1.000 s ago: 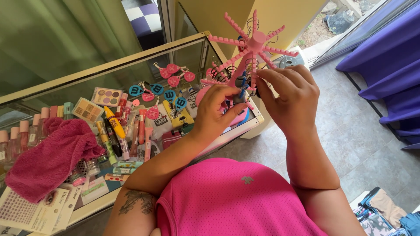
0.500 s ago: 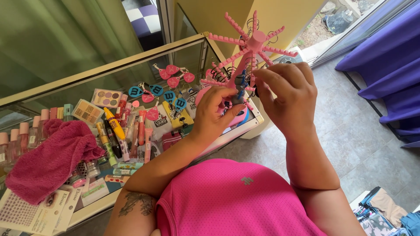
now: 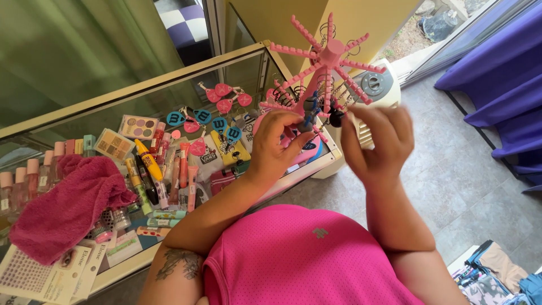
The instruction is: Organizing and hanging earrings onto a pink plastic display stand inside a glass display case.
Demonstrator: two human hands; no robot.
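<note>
Pink plastic makes up the spinning rack [image 3: 330,59], whose notched arms fan out just above both hands. The left hand [image 3: 278,148] is curled, thumb and fingertips pinched on a small blue keychain [image 3: 309,113] that hangs at the rack's lower arms. The right hand [image 3: 376,144] is raised just beside it, fingers loosely bent and spread toward a dark charm [image 3: 336,117] dangling from the rack; the hand is blurred, and I cannot tell whether it grips anything.

Under and to the left of the left hand runs a glass counter [image 3: 141,93] crowded with goods. Nearest that hand lie blue heart tags [image 3: 219,124], with pink heart tags [image 3: 223,90] farther away from it. Farther left are a yellow tube [image 3: 148,160] among slim lip gloss tubes, two eyeshadow palettes [image 3: 137,127], and a rumpled pink towel [image 3: 68,203] well apart from the hands. Sheets of stick-on gems [image 3: 25,274] lie at the counter's near left corner.

Beyond the right hand stands a white fan [image 3: 377,85], touching the floor of grey tiles [image 3: 451,186]. The person's pink shirt [image 3: 305,260] fills the lower middle, below both forearms.
</note>
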